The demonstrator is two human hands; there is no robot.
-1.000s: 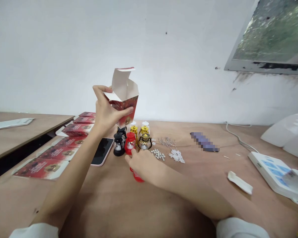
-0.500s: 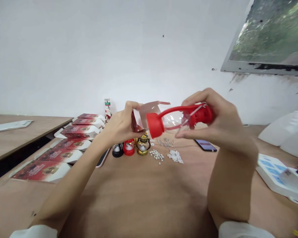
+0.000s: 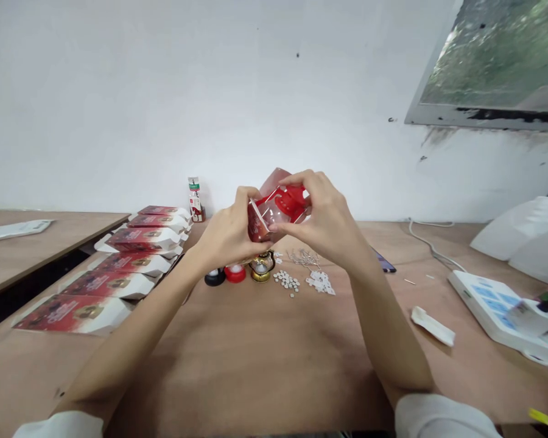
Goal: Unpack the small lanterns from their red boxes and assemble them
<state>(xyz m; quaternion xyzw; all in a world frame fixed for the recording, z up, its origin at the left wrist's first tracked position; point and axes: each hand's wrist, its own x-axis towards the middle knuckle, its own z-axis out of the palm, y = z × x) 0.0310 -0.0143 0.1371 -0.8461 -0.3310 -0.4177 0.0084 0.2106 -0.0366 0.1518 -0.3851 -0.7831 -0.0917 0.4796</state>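
Note:
My left hand (image 3: pixel 231 234) is closed around a red printed carton (image 3: pixel 257 226), whose open end faces right with a flap raised. A red toy lantern (image 3: pixel 292 204) with a clear middle lies sideways, its base end inside the carton's mouth. The fingers of my right hand (image 3: pixel 324 213) are wrapped round the lantern's red top end. Below the hands stand a gold lantern (image 3: pixel 261 267), a red one (image 3: pixel 235 274) and a black one (image 3: pixel 215 277), partly hidden by my left hand.
Several printed cartons (image 3: pixel 98 286) lie in a row at left. Small white discs (image 3: pixel 287 281), white pieces (image 3: pixel 320 282) and thin metal parts (image 3: pixel 304 258) lie mid-table. A phone (image 3: pixel 384 261), crumpled white strip (image 3: pixel 433 326) and white power strip (image 3: pixel 488 304) are at right. A small package (image 3: pixel 195 199) leans on the wall.
My right hand has moved left with the red lantern, which has gone base first partway into the carton. The left hand keeps its hold on the carton.

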